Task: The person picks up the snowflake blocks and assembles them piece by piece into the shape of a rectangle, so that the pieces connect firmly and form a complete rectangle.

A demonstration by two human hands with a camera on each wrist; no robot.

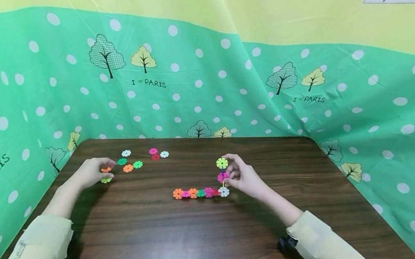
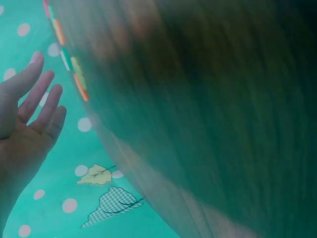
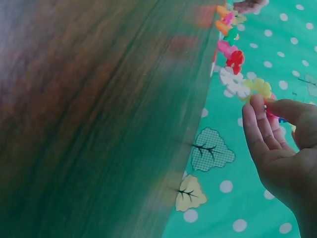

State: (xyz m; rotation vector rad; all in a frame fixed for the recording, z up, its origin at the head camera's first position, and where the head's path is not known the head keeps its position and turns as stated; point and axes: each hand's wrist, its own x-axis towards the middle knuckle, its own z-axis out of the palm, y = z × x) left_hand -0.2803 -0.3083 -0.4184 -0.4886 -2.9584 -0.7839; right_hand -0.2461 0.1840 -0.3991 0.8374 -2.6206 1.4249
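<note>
- Chain of flower-shaped discs (image 1: 209, 192) at mid-desk (image 1: 147, 241), bent like an L: a mostly orange, pink and green row, then a corner at a white disc (image 1: 223, 192). Whether it touches the wood — cannot tell.
- Right hand (image 1: 247, 178): thumb and fingers pinch the short leg of the chain, beside a pink disc (image 1: 223, 177) and the lime-yellow disc (image 1: 222, 163) at its end.
- Left hand (image 1: 90, 172): over the left of the desk, thumb and fingers parted about an orange disc (image 1: 106, 170), a lime disc (image 1: 106, 180) just under the thumb. Contact — cannot tell.
- Loose discs nearby: dark green (image 1: 122, 161), bright green (image 1: 138, 164); farther right, a small group with a red disc (image 1: 156, 157).
- Handling, judged by eye: thin plastic, very light, stiff, fairly smooth. Single discs probably tough; the slotted joints look the weak point, apt to twist or pop.
- Best hold: flat faces of a disc, next to the joint being worked, long row supported.
</note>
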